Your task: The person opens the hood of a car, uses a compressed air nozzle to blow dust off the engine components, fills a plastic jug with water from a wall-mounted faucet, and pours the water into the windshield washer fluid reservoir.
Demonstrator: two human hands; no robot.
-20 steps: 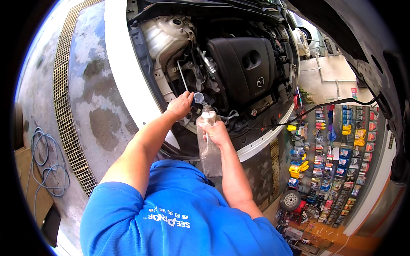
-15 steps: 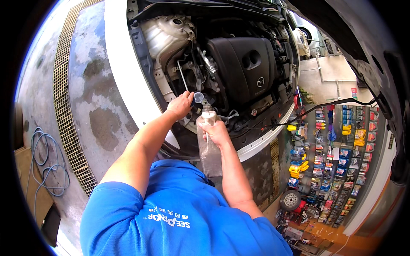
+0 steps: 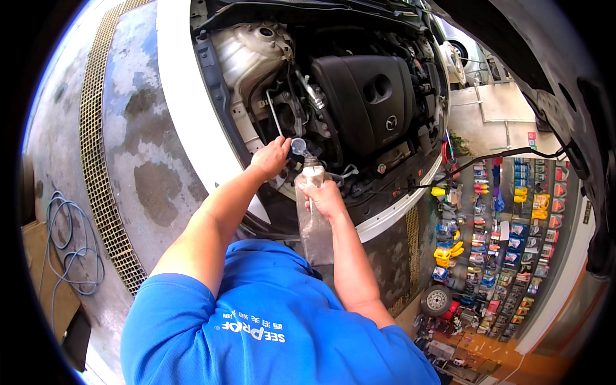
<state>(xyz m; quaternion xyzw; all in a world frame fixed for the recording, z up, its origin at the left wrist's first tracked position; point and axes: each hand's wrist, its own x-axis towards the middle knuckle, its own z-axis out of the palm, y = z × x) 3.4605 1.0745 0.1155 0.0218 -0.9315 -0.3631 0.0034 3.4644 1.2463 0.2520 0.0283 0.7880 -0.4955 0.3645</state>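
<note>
My left hand (image 3: 272, 158) reaches over the front left of the engine bay. Its fingers are closed at the rim of a small clear funnel-like cup (image 3: 299, 146). Just to the right, my right hand (image 3: 323, 197) is wrapped round the upper part of a clear, squarish plastic bottle (image 3: 316, 234). The bottle's mouth points away from me, close by the cup. What lies under the cup is hidden. Beyond both hands is the black engine cover (image 3: 359, 106), with hoses and metal parts to its left.
The white fender (image 3: 186, 115) borders the engine bay on the left, and the raised hood (image 3: 545, 64) hangs at the upper right. A floor grate (image 3: 93, 138) and a coiled blue hose (image 3: 74, 250) lie at left. Shelves of bottles (image 3: 500, 244) and a wheel (image 3: 437, 300) stand at right.
The bottle's mouth has drawn back slightly from the clear cup. Both hands keep nearly the same place and hold.
</note>
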